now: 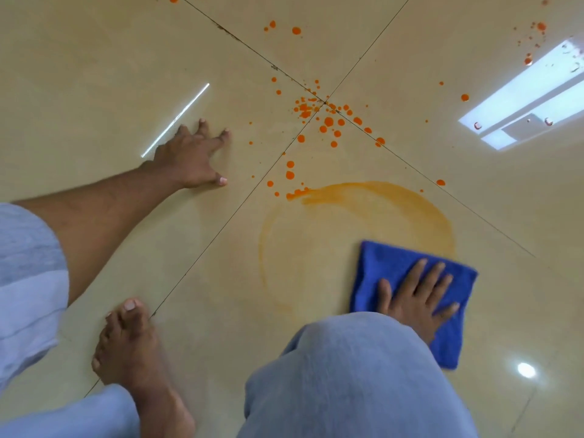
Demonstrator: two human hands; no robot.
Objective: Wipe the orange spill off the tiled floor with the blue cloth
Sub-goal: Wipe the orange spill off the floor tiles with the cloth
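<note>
Orange smear (373,197) ringing ahead of my right grip (417,298), flat and open on cloth (379,263); drops (328,121) beyond remain untouched.

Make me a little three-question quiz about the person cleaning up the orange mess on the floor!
1. True or false: the right hand lies flat on the blue cloth.
2. Where are most unwiped orange drops? A) where the tile lines cross B) under the bare foot C) on the cloth
3. Fill in: the left hand is pressed on the bare ____.

Key:
1. True.
2. A. A smeared orange ring sits nearer the cloth.
3. Floor; it holds nothing.
</note>
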